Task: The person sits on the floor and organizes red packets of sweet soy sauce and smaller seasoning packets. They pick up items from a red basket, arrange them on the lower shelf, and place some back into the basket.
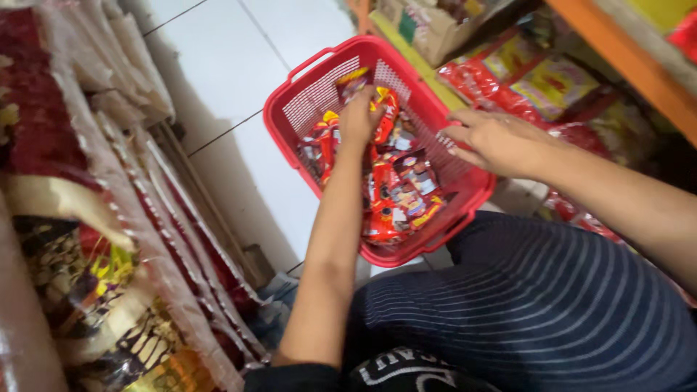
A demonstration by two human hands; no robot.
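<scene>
A red plastic basket (pixel 305 94) stands on the white tiled floor in front of me, holding several red and yellow snack packets (pixel 403 196). My left hand (pixel 361 116) reaches into the basket and closes on a red packet (pixel 387 116) near its far wall. My right hand (pixel 494 138) hovers flat, fingers spread, over the basket's right rim, holding nothing. My knee in dark striped trousers (pixel 537 305) is below the basket.
Large sacks in clear wrap (pixel 109 218) are stacked along the left. On the right, an orange shelf edge (pixel 624 58) runs over more red and yellow packets (pixel 537 83). A cardboard box (pixel 435 25) sits at the top. White floor tiles (pixel 232 65) lie beyond the basket.
</scene>
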